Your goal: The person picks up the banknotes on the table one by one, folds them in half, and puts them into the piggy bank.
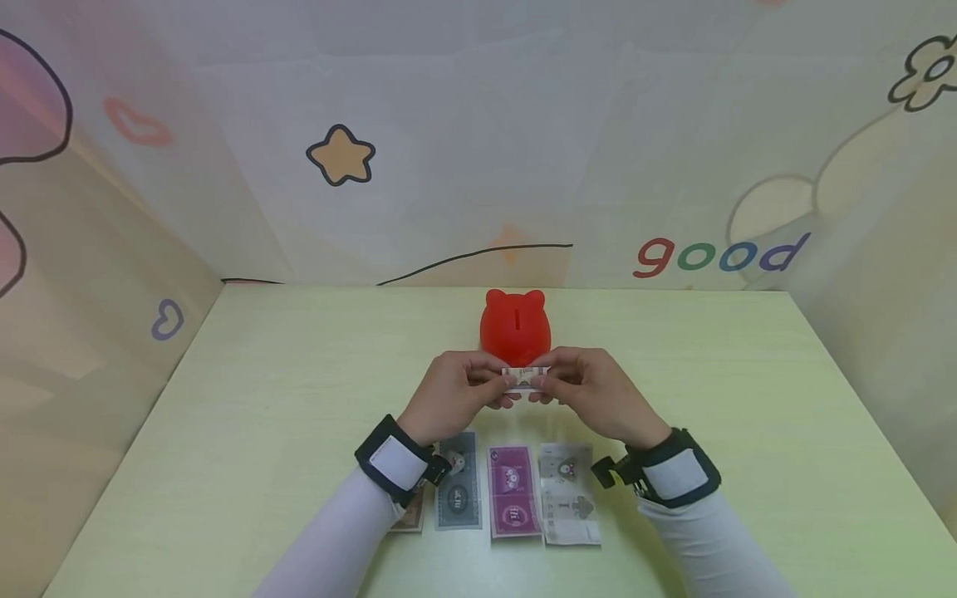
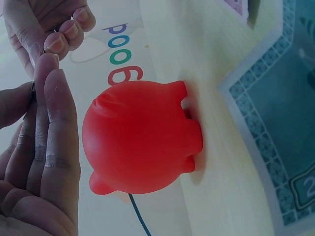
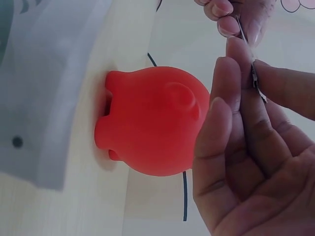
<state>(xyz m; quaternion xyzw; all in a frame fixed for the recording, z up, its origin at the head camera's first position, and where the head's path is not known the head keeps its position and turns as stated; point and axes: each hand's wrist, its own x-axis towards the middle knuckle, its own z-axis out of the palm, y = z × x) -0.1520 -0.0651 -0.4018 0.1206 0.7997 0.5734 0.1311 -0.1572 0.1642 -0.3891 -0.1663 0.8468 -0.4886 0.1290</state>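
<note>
Both hands pinch one small folded play banknote (image 1: 526, 374), stretched level between thumbs and fingers. My left hand (image 1: 449, 397) grips its left end and my right hand (image 1: 601, 399) its right end. Just beyond them, a red piggy bank (image 1: 516, 325) stands upright with the slot on its top showing. In the right wrist view the folded banknote (image 3: 254, 76) appears edge-on, as a thin strip under the thumb. The left wrist view shows the piggy bank (image 2: 142, 137) beside the fingers, apart from them.
Nearer me on the pale table (image 1: 284, 432) lie a blue-grey note (image 1: 458, 494), a purple note (image 1: 514, 494) and a whitish note (image 1: 570, 502). A brown note (image 1: 409, 519) is partly hidden by my left forearm. A printed cloth backdrop (image 1: 478, 149) rises behind the table.
</note>
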